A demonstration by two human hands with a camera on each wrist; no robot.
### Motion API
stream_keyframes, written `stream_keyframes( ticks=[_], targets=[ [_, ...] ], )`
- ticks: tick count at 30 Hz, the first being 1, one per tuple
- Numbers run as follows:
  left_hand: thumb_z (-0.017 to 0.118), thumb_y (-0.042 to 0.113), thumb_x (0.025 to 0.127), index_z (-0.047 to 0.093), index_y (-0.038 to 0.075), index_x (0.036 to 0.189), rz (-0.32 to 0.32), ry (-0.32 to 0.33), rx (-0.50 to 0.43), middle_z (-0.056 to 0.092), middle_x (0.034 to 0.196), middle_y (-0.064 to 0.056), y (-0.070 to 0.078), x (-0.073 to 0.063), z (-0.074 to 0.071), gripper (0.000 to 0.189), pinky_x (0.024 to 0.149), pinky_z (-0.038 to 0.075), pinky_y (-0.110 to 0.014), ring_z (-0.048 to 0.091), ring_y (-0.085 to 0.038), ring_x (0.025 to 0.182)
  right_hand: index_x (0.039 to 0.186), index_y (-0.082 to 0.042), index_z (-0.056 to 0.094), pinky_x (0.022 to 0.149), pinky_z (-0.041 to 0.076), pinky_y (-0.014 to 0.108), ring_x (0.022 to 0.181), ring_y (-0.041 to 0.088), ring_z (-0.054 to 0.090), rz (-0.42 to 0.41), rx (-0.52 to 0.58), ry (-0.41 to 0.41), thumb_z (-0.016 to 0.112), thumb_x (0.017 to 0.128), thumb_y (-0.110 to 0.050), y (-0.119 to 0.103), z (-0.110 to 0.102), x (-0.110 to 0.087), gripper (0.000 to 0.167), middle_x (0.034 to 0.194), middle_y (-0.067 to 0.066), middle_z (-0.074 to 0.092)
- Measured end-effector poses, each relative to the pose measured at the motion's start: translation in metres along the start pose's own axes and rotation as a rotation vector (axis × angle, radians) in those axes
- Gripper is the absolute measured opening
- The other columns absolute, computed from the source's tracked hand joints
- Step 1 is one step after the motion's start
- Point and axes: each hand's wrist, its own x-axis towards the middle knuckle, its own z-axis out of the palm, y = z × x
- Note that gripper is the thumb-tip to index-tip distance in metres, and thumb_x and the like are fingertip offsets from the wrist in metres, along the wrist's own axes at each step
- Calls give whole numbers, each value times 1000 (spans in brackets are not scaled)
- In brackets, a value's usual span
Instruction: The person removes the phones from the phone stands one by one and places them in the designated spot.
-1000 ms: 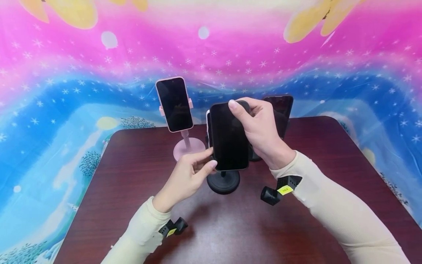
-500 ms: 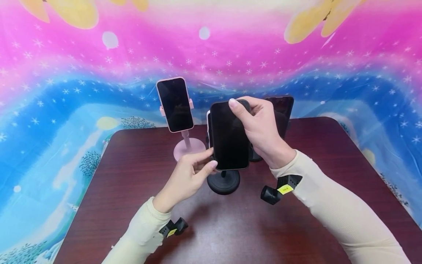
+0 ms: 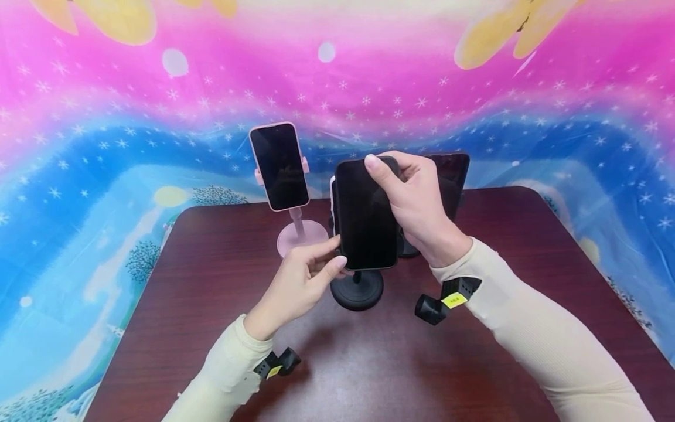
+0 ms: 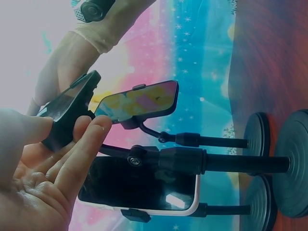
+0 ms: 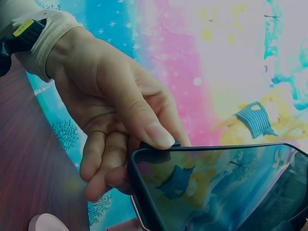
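A black phone (image 3: 366,217) stands tilted upright at the head of a black phone stand with a round base (image 3: 357,291). My right hand (image 3: 422,205) grips the phone's upper right corner, thumb over the screen's top and fingers behind. My left hand (image 3: 295,281) is at the phone's lower left side. In the right wrist view, the left thumb (image 5: 159,134) presses a dark tab on the phone's edge, the stand's clamp by its look. The left wrist view shows left fingers (image 4: 84,154) behind the phone, near the stand's neck (image 4: 115,151).
At the left, a pink stand (image 3: 302,237) holds a pink-cased phone (image 3: 279,167). Behind my right hand another dark phone (image 3: 453,176) is mounted. A white-cased phone (image 4: 139,185) sits on a further black stand. The wooden table (image 3: 221,246) ends at a colourful cloth backdrop (image 3: 337,105).
The phone and my right hand have shifted up very slightly. My left hand stays at the same spot, and the other stands have not moved.
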Motion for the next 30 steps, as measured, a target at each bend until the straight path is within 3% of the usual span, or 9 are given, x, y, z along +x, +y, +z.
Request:
stream_keyframes(
  ticks=[7, 19, 30],
  targets=[
    [60, 6, 101, 53, 0, 144, -18, 5, 6, 67, 133, -18, -1, 1, 0, 44, 86, 63, -29, 78, -23, 92, 89, -19, 78, 67, 62, 30, 77, 15, 70, 5, 0, -1, 62, 100, -10, 0, 0, 2, 22, 78, -2, 71],
    [60, 5, 101, 54, 1, 144, 20, 0, 1, 66, 135, -18, -1, 1, 0, 44, 84, 63, -28, 77, -24, 92, 88, -20, 78, 67, 62, 30, 78, 16, 70, -6, -1, -2, 61, 100, -10, -1, 0, 3, 23, 78, -3, 70],
    [59, 5, 101, 55, 3, 144, 15, -3, -20, 67, 133, -17, -1, 1, 0, 43, 85, 63, -29, 77, -23, 93, 87, -19, 77, 68, 61, 30, 78, 15, 69, -16, -2, 13, 62, 100, -10, -2, 1, 6, 22, 76, -3, 70]
  ],
)
